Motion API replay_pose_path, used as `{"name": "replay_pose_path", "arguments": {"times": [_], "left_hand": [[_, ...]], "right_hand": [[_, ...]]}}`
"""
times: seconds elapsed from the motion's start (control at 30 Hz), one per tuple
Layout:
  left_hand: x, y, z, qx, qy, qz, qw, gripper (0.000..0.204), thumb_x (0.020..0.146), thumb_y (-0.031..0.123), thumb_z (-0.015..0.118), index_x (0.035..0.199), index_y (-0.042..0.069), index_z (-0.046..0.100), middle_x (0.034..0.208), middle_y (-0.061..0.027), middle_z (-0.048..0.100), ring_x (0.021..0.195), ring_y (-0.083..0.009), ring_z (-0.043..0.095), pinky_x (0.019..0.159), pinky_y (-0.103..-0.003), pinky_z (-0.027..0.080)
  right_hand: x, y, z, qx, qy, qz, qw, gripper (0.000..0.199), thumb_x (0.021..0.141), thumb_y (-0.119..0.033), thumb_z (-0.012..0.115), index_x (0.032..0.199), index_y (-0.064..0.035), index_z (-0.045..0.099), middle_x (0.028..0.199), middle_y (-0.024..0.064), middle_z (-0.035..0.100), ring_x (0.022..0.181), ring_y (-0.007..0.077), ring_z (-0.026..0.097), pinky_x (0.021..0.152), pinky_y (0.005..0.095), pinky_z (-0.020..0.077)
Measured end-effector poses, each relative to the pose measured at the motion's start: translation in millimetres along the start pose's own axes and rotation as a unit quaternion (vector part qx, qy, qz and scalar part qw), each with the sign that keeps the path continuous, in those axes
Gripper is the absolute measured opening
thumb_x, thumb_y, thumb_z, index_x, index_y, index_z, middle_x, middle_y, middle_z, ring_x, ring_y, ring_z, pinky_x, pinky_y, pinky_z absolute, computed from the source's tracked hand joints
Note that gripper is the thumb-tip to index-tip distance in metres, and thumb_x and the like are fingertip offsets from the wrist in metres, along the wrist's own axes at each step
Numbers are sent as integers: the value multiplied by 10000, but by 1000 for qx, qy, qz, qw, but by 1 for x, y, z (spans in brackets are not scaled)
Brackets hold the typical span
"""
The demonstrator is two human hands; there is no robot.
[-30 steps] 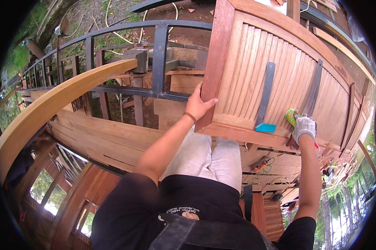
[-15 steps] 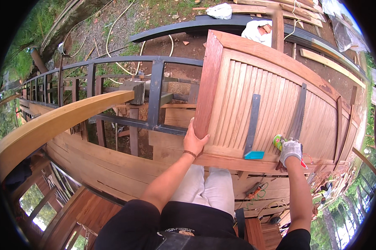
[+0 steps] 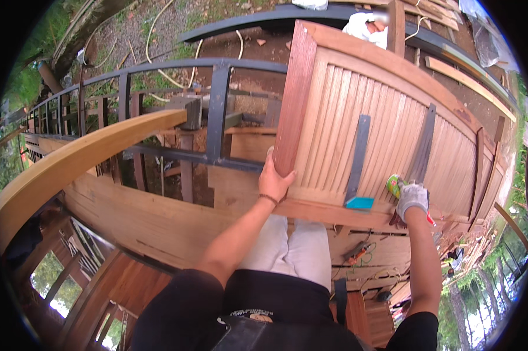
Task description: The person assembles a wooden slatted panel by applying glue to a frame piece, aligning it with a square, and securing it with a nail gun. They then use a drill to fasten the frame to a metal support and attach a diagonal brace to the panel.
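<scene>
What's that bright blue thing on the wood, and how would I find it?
Find the big slatted wooden panel the person steadies. Near its lower rail, just left of the gloved right hand, lies a metal square. Its turquoise handle is the only blue piece there.

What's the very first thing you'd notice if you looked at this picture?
Most eyes would go first to the big slatted wooden panel filling the upper right, with a metal square lying on it. The bare left hand grips its reddish side post, while the gloved right hand holds a green tool at its lower edge. On the left, a pale curved wooden rail sweeps past a dark metal railing.
</scene>
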State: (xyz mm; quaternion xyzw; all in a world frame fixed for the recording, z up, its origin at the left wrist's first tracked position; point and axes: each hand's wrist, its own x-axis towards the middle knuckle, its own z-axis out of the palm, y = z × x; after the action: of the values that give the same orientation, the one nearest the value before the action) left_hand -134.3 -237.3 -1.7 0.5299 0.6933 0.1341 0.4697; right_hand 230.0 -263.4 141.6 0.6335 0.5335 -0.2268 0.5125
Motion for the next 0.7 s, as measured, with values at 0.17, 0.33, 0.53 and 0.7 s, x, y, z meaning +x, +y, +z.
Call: {"name": "replay_pose_path", "arguments": {"times": [0.17,0.33,0.53,0.7], "left_hand": [[0,5,-3,14,-14,2,1000,980,696,261,815,1470,42,256,1331,-254,532,1195,-399,547,987,-431,461],[-3,2,-4,11,-25,0,1000,990,704,278,818,1467,25,241,1364,-251,505,1224,-393,526,1001,-429,448],[-2,0,-3,6,-17,-3,1000,960,715,282,812,1458,22,262,1352,-250,515,1214,-390,536,994,-434,452],[-2,6,-4,-1,-19,-4,1000,955,721,297,807,1451,11,262,1341,-253,518,1206,-390,541,982,-438,458]], "right_hand": [[-3,-5,-13,-6,-23,3,1000,558,789,-148,656,1334,-182,543,1225,143,597,1098,328,613,887,432,520],[-5,-5,-13,-8,-18,5,1000,558,815,-155,640,1361,-195,531,1230,123,603,1111,320,607,899,431,511],[-5,-8,-17,-7,-40,5,999,580,805,-141,651,1369,-202,527,1252,126,593,1132,318,599,914,420,505],[0,-4,-7,5,-32,11,999,663,750,-123,688,1384,-192,507,1261,158,580,1136,349,599,930,430,512]]}}
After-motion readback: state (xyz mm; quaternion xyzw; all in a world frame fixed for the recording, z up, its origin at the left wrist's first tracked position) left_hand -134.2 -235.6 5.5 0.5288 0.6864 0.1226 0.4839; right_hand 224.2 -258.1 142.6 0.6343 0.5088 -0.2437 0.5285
